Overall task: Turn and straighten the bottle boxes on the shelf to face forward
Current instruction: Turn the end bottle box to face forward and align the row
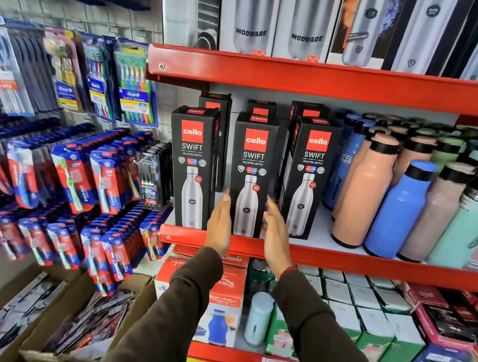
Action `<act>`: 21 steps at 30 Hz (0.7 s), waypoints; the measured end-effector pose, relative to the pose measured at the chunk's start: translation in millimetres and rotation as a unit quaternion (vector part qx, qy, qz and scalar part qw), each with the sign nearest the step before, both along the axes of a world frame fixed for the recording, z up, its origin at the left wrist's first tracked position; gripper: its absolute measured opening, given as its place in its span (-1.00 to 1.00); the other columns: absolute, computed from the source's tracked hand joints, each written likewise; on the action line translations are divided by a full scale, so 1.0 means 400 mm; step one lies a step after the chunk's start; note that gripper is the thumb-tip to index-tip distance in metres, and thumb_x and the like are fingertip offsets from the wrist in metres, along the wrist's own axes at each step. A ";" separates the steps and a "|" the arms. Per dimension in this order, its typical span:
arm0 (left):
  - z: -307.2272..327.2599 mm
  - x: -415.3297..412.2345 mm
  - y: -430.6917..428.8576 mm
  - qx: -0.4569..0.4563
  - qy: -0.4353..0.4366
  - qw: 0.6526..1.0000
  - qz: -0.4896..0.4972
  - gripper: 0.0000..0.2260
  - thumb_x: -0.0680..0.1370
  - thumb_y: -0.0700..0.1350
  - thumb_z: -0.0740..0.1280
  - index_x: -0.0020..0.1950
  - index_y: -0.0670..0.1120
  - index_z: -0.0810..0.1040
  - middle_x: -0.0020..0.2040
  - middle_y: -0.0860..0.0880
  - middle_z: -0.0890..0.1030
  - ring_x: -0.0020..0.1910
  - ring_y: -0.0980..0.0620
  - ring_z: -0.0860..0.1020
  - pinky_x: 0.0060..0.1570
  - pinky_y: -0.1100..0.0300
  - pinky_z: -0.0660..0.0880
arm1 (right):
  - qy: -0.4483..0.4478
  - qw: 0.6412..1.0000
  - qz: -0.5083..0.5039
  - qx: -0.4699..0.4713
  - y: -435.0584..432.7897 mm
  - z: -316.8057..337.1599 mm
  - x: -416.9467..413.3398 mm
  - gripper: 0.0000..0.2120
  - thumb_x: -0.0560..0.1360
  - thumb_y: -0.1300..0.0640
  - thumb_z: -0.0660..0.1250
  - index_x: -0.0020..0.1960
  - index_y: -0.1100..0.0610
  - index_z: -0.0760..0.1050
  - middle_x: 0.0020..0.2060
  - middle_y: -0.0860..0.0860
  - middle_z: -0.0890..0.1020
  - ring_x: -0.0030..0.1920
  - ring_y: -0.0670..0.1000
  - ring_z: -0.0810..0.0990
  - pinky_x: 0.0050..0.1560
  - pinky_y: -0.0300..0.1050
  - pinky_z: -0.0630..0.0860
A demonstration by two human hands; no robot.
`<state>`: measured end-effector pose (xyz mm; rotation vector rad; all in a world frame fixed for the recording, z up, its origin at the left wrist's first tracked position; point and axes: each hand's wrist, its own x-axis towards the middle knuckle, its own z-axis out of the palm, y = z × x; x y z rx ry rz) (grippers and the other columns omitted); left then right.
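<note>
Three black Cello Swift bottle boxes stand in a front row on the red middle shelf [341, 261], printed fronts toward me: the left box [191, 167], the middle box [251, 176] and the right box [309, 176]. More black boxes [260, 109] stand behind them. My left hand [219, 221] lies flat against the middle box's lower left edge. My right hand [275, 231], fingers spread and blurred, hovers at that box's lower right edge; I cannot tell whether it touches. Neither hand closes around the box.
Loose bottles in peach [363, 194], blue [398, 209] and mint crowd the shelf right of the boxes. Modware bottle boxes [253, 17] fill the shelf above. Toothbrush packs [108, 179] hang on the wall at left. Cartons [227, 294] sit on the shelf below.
</note>
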<state>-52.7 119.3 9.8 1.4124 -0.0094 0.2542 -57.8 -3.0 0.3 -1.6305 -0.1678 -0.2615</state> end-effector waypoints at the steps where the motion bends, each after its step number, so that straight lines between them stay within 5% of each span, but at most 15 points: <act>1: -0.001 -0.004 -0.003 0.010 -0.006 1.000 -0.002 -0.50 0.66 0.17 0.04 0.58 0.04 0.19 0.59 0.04 0.25 0.58 0.06 0.18 0.58 0.10 0.07 | 0.000 1.000 0.001 -0.002 -0.001 -0.002 0.001 -0.48 0.52 -0.13 0.05 0.49 -0.26 0.23 0.53 -0.13 0.29 0.54 -0.07 0.25 0.57 0.14 0.19; 4: -0.002 -0.005 -0.024 0.030 -0.026 0.999 0.017 -0.48 0.66 0.19 0.03 0.59 0.05 0.14 0.61 0.06 0.19 0.59 0.09 0.13 0.49 0.21 0.04 | -0.006 1.000 0.000 0.002 -0.006 -0.003 0.000 -0.50 0.56 -0.10 0.06 0.50 -0.21 0.24 0.54 -0.12 0.29 0.52 -0.07 0.28 0.56 0.12 0.21; 8: -0.015 -0.015 -0.071 0.042 -0.119 0.976 0.178 -0.51 0.63 0.22 0.09 0.53 0.09 0.23 0.49 0.08 0.36 0.50 0.07 0.31 0.52 -0.12 0.22 | -0.070 0.994 -0.075 0.038 -0.031 0.006 -0.013 -0.60 0.60 -0.02 0.07 0.42 -0.13 0.37 0.39 -0.08 0.46 0.41 -0.12 0.41 0.48 0.04 0.34; 10: -0.008 -0.039 -0.108 0.081 -0.177 0.956 0.221 -0.60 0.65 0.08 0.10 0.48 0.06 0.29 0.40 0.10 0.41 0.40 0.07 0.37 0.46 -0.12 0.26 | -0.106 0.984 -0.134 0.057 -0.065 0.013 -0.015 -0.64 0.62 0.03 0.07 0.38 -0.06 0.42 0.29 -0.10 0.49 0.33 -0.21 0.44 0.43 0.00 0.38; 16: 0.026 -0.044 -0.242 0.137 -0.295 0.942 0.083 -0.62 0.68 -0.10 0.09 0.50 -0.06 0.30 0.45 0.03 0.38 0.46 0.01 0.36 0.48 0.02 0.29 | -0.100 0.974 -0.181 0.093 -0.187 0.041 0.021 -0.63 0.67 0.16 0.05 0.45 0.05 0.34 0.38 -0.02 0.38 0.17 -0.50 0.38 0.23 -0.55 0.27; 21: 0.051 0.020 -0.332 0.069 -0.155 0.985 -0.030 -0.52 0.70 0.00 0.03 0.62 -0.01 0.04 0.61 0.12 0.08 0.59 0.21 0.05 0.53 0.26 0.02 | -0.026 0.987 -0.139 0.083 -0.254 0.054 0.074 -0.55 0.68 0.06 0.04 0.56 0.06 0.19 0.55 0.01 0.24 0.54 -0.05 0.19 0.51 -0.14 0.10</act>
